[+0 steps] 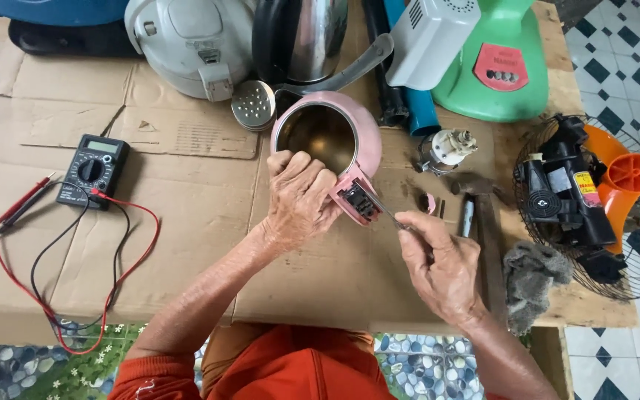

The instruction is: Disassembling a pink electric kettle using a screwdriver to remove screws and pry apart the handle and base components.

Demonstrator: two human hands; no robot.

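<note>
A pink kettle body [364, 137] with a bare metal inside lies on the cardboard-covered table [187, 215]. My left hand [298, 200] grips its rim and side, beside a black switch block [359, 200] on the kettle's lower part. My right hand [442, 263] holds a thin screwdriver [388, 215] whose tip is at that black block.
A black multimeter [94, 170] with red and black leads lies at the left. Behind stand a white cooker [187, 44], a steel kettle [305, 37] and a green fan base [501, 70]. A hammer [475, 192], a grey rag [531, 278] and a fan motor in its grille [572, 200] are at the right.
</note>
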